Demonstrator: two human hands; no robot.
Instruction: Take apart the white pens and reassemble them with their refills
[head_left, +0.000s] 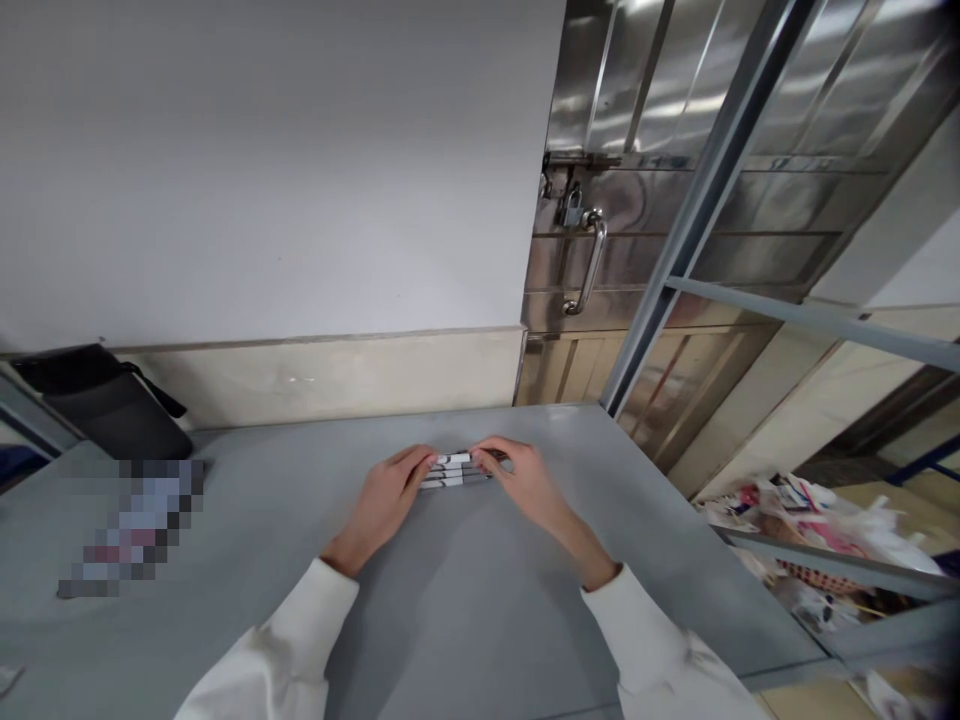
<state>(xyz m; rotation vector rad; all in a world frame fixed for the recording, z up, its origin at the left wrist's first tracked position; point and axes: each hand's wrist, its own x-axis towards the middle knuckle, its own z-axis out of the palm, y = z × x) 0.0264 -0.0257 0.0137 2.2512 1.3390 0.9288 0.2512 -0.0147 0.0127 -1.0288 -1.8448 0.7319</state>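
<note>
**Inspector:** Report the hands.

**Assistant:** Two, both in white sleeves. The left hand (386, 490) and the right hand (525, 478) meet over a small row of markers (456, 470) lying on the grey table (465, 600). The fingers of each hand are curled and pinch the row from opposite ends: left fingertips against the near-left ends, right fingertips over the far-right ends.

**Inspector:** Why held so?

**Assistant:** In my judgement, to keep the markers parallel and squared up. Pressing from both ends stops them from rolling apart on the smooth surface.

**Inspector:** Count of markers?

**Assistant:** Three appear between the fingertips, white-barrelled with dark bands, touching side by side. A fourth under the right fingers cannot be ruled out.

**Inspector:** Anything else within reach?

**Assistant:** One black pouch (105, 400) well to the left of the left fingers, against the wall. One blurred flat item (135, 525) nearer, left of the left wrist. Beyond the right fingers stands one steel door (675, 200) with one padlock (571, 208) and one handle (589, 265). One heap of litter (810, 540) lies below the table edge, far right.
</note>
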